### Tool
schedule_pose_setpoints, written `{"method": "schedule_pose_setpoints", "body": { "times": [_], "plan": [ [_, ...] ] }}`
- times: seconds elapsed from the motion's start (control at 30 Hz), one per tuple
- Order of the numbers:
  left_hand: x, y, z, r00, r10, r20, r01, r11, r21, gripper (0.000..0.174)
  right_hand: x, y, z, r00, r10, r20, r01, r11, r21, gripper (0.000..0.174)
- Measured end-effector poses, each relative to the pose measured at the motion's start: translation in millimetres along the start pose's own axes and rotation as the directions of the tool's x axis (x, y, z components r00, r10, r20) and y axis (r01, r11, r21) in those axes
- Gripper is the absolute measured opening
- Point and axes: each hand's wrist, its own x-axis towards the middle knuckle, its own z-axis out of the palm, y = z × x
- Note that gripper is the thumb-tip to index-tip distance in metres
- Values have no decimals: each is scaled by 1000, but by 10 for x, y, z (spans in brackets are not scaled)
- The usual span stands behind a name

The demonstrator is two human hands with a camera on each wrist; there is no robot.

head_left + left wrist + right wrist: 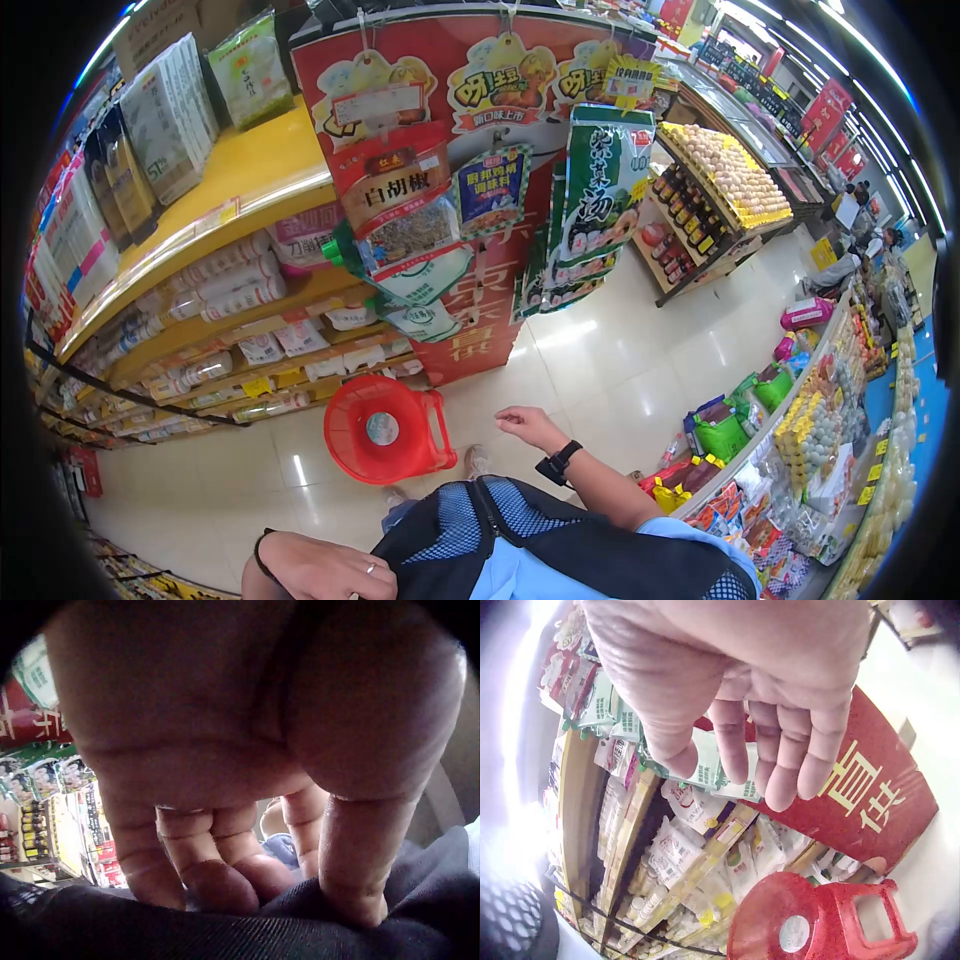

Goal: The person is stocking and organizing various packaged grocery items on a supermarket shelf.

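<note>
My left hand (335,570), with a ring and a dark band at the wrist, is at the front of the dark mesh vest (450,520). In the left wrist view its bent fingers (217,885) and thumb come down onto the dark cloth. My right hand (533,427) hangs in the air over the floor, wearing a black watch (558,462); its fingers (780,761) are loosely bent with nothing in them. To its left on the floor stands a red plastic shopping basket (350,455) with a handle and a round pale sticker inside.
Shelves (240,225) of packaged goods line the left side. Seasoning packets (600,190) hang from a red end panel (500,330). Farther off stands an egg display (725,175) over bottles. Along the right runs a counter of bagged goods (720,435). People (860,255) are at the far right.
</note>
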Motion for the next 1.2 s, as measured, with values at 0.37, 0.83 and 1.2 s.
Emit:
{"method": "schedule_pose_setpoints", "body": {
  "times": [0.37, 0.83, 1.2],
  "plan": [
    [-82, 416, -116, 987, -115, -112, 144, 945, 293, 24, -27, -58, -88, 998, -19, 68, 21, 999, -34, 30],
    [-132, -412, -2259, 18, 331, -944, 897, 411, 161, 43, 376, -1562, -411, 906, -371, -202, 374, 927, -26, 52],
    [320, -408, -2317, 22, 345, -938, 725, 641, 253, 25, 1099, -2928, -701, 805, -561, -193, 579, 676, 455, 54]
  ]
}}
